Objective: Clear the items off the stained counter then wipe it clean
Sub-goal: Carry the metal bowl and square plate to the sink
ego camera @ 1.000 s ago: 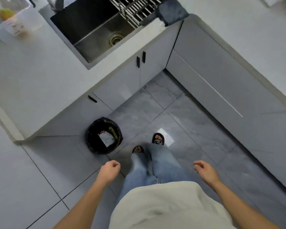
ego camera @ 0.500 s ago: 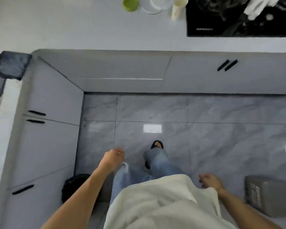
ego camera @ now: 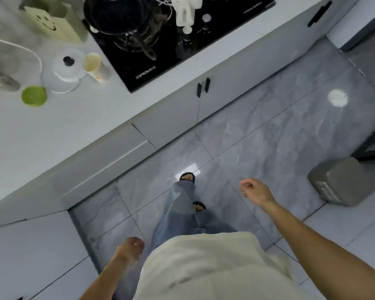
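Note:
The white counter runs across the upper left. On it stand a green round lid or cup, a white lidded pot with a black knob and a cream cup. My left hand hangs low by my hip, fingers curled, holding nothing. My right hand swings out over the floor with loosely curled fingers, also holding nothing. Both hands are far below and apart from the counter items.
A black cooktop with a dark pot sits right of the items. A cream box with a smiley face and a white cable lie at the back. A grey bin stands on the tiled floor at right.
The view has swung from the sink corner to the counter beside the cooktop. My legs are stepping, my right hand has risen outward and my left hand has dropped lower.

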